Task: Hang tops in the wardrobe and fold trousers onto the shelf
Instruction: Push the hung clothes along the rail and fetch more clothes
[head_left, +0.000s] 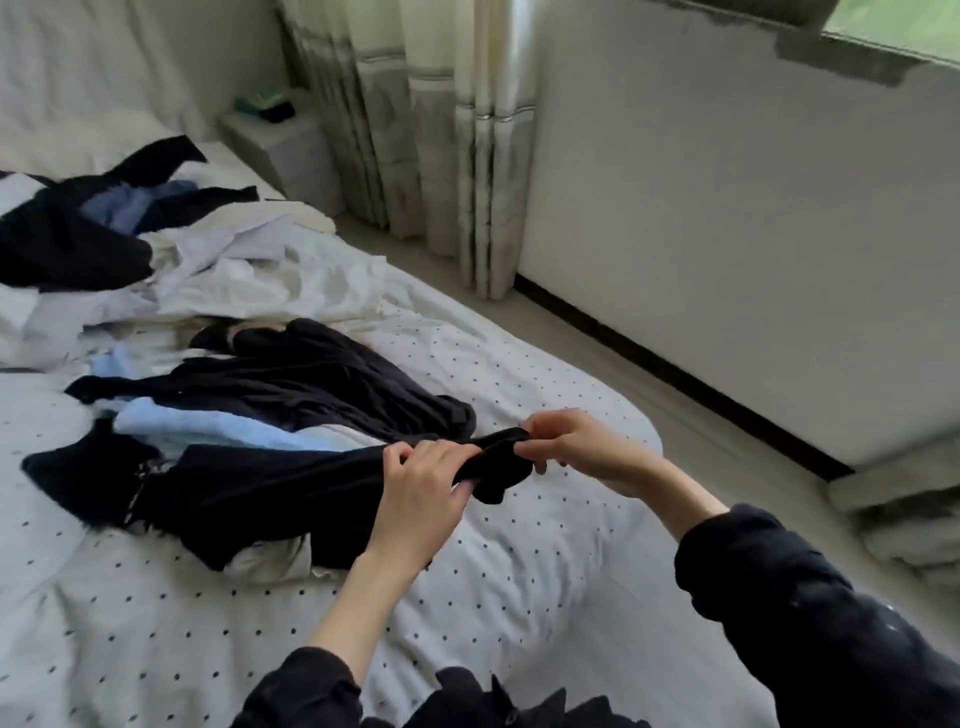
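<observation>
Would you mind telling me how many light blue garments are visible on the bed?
2 that I can separate: one light blue garment in the near pile beneath the dark clothes, one bluer garment in the far pile. The pale patch at the near pile's left edge may be a third; more may be buried.

Dotted bed (519, 571) fills lower left; curtains (415, 130) top centre; white wall (727, 234) right; window (893, 26) upper right; pale floor (597, 338) between.

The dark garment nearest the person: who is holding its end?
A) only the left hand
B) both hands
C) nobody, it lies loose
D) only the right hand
B: the left hand and right hand both grip the end of the dark garment.
</observation>
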